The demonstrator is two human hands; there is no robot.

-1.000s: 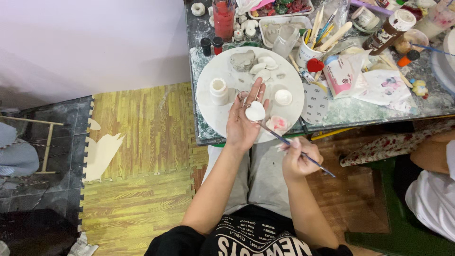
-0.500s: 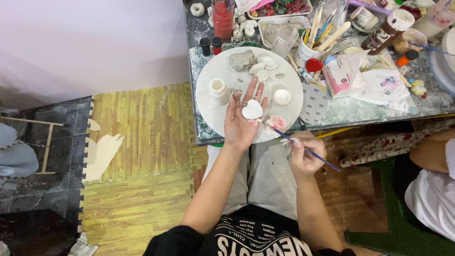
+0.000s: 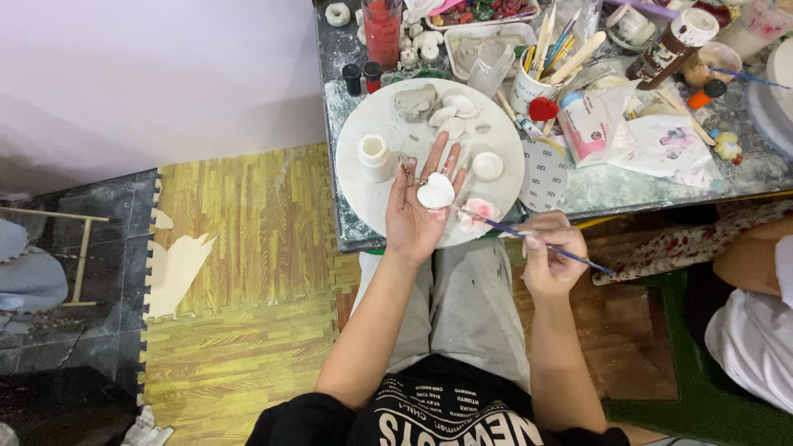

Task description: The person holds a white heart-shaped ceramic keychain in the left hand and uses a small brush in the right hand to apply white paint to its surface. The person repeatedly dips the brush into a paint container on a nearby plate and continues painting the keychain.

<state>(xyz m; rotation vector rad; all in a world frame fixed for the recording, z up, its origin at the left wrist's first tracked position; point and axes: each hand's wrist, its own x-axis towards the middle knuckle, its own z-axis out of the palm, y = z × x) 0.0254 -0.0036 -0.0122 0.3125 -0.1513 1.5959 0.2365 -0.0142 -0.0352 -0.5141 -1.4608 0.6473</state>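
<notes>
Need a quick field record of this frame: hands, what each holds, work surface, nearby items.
left hand: palm up, open, a white heart-shaped clay piece lying on it
right hand: fingers pinched on a thin paintbrush, tip pointing toward the heart
work surface: round white board at the edge of a cluttered table
on board: small white jar, grey clay lump, small white dish
nearby: cup of brushes and sticks, red heart
other person: sleeve at right edge
</notes>
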